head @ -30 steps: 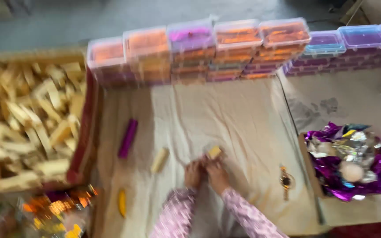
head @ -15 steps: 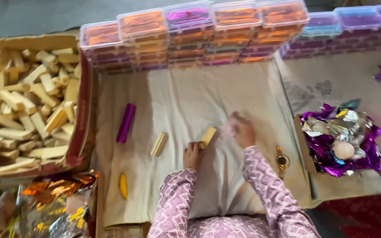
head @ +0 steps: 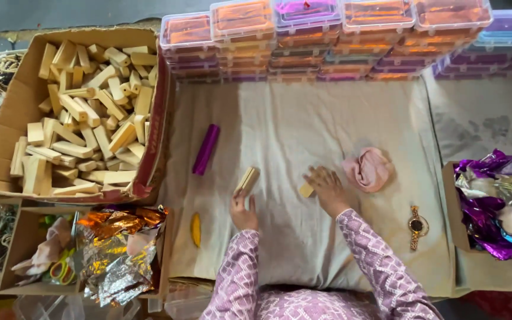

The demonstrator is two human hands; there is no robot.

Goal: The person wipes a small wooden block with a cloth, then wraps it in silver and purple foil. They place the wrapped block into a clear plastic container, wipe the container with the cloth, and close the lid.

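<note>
Left hand (head: 243, 208) pinching one wooden block (head: 248, 178) at centre cloth, right hand (head: 327, 186) open-fingered over another wooden block (head: 307, 190) at three o'clock; best gripped squarely, clear of pink cloth (head: 368, 168).

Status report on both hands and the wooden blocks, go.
Left hand at the tilted wooden block. Right hand on the small block. Pink cloth just beyond the right hand; purple wrapped stick apart, left of the blocks.

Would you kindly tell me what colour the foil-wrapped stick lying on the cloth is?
Shiny purple foil-wrapped stick, clearest in the head view.
</note>
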